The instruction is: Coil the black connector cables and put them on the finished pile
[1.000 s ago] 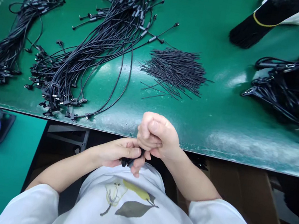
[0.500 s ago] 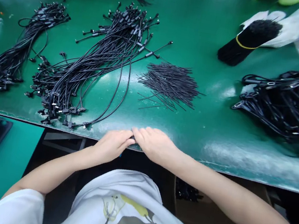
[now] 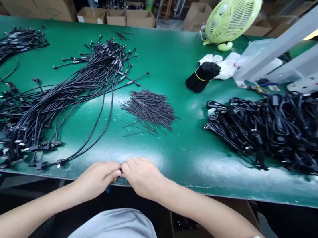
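Observation:
At the front edge of the green table, my left hand [image 3: 97,178] and my right hand [image 3: 141,176] meet, fingers curled and closed together. A tiny dark bit shows between the fingertips, but what it is stays hidden. Just beyond them lies a loose pile of thin black twist ties [image 3: 150,109]. To the left spreads a bunch of black cables [image 3: 72,90] with plugs at both ends, one cable looping toward my left hand. On the right is a heap of coiled black cables [image 3: 279,127].
Another cable bunch [image 3: 6,48] lies at the far left. A black bundle [image 3: 202,76] with a yellow band stands near white plastic bags [image 3: 229,65]. A green fan [image 3: 232,17] and a slanted grey post [image 3: 291,39] are behind. Cardboard boxes [image 3: 139,18] line the table's far side.
The view has tilted up and turned right, bringing in the fan, the post and more of the right-hand cable heap. My hands stay together at the table edge.

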`<state>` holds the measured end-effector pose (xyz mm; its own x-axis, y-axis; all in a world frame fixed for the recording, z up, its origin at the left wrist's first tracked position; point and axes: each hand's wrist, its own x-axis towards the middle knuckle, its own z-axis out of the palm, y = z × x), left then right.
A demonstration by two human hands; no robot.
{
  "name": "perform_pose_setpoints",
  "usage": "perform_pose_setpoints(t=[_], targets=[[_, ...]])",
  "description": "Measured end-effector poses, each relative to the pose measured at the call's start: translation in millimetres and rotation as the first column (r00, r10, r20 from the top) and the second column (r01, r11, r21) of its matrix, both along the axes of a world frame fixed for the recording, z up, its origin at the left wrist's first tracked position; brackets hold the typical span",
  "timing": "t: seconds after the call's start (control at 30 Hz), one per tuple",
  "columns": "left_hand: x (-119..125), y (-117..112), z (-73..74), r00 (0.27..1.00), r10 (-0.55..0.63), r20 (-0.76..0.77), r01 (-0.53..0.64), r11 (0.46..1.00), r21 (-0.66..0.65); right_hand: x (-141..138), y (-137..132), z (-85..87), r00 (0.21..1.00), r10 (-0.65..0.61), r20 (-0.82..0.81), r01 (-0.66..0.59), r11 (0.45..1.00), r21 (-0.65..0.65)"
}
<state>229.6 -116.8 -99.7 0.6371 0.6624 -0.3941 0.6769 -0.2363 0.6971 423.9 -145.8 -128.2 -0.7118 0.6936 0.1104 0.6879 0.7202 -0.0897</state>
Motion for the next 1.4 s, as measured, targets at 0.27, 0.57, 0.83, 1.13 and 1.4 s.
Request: perform_pose_setpoints(t=[0.27,0.57,0.83,1.13,1.4], targets=[[4,14,8.4,0.991,-0.131,-0.030,0.130,0.991,-0.022,5,3,9.5,1.000,0.007,0.024,-0.009,0.995,0.100],[1,4,-8.3,0.999,0.015,0.051,-0.018,0.998,0.052,2,13,8.0,0.999,-0.003,-0.054,-0.002,0.996,-0.094],[-32,-6,-6.7,0.920,0.337,0.202,-0.266,0.913,-0.309,59,59,25.2,0.900,-0.214,-0.380,0.112,0.956,-0.273],[-44,-19,-18.0,0.554,0.737,0.388,-0.501,0.667,-0.552,117,93,-14.7,0.743,-0.657,-0.127,0.669,0.723,0.174],[-36,-26,-11.0,0.529,0.732,0.430,-0.468,0.674,-0.572,110,91,-15.2,0.741,-0.626,-0.243,0.658,0.749,0.080]])
